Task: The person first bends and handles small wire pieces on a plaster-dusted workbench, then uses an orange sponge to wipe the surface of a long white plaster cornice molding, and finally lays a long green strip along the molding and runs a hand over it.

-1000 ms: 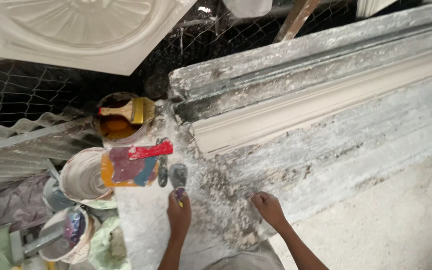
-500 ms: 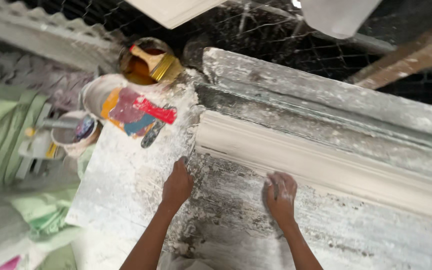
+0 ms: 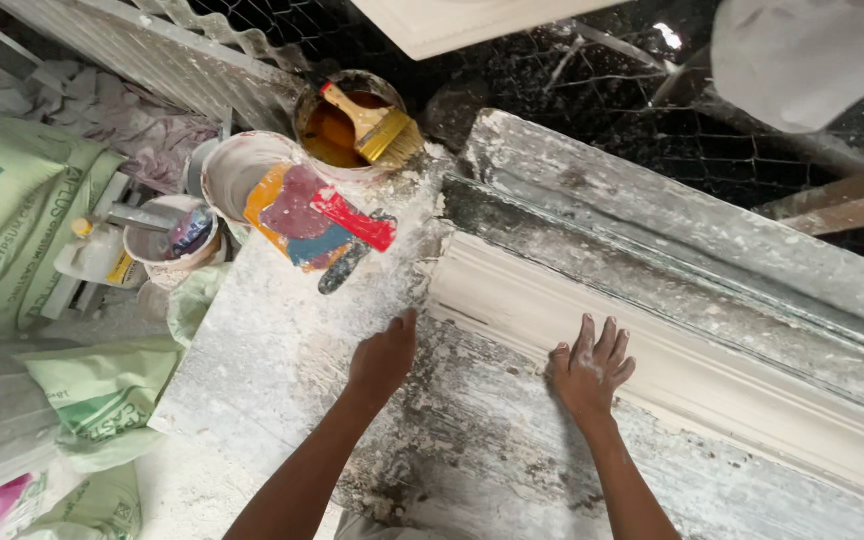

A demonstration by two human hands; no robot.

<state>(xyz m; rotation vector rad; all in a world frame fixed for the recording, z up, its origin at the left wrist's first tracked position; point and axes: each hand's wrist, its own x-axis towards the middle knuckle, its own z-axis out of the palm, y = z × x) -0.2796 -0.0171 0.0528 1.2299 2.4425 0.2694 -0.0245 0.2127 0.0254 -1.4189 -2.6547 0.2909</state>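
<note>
Head view: both hands press the white plaster moulding point(image 3: 672, 375) lying across the dusty worktop point(image 3: 282, 340). The left hand point(image 3: 384, 358) sits at its 9 o'clock end, fingers together; the right hand point(image 3: 589, 365) rests flat on it, fingers spread. Freeing it likely calls for an even lift.

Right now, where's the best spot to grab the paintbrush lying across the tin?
Probably the red handle, coming from the upper left. The paintbrush lies across the tin with its handle end free over the rim, while the bristles point toward the dusty bench.
</note>
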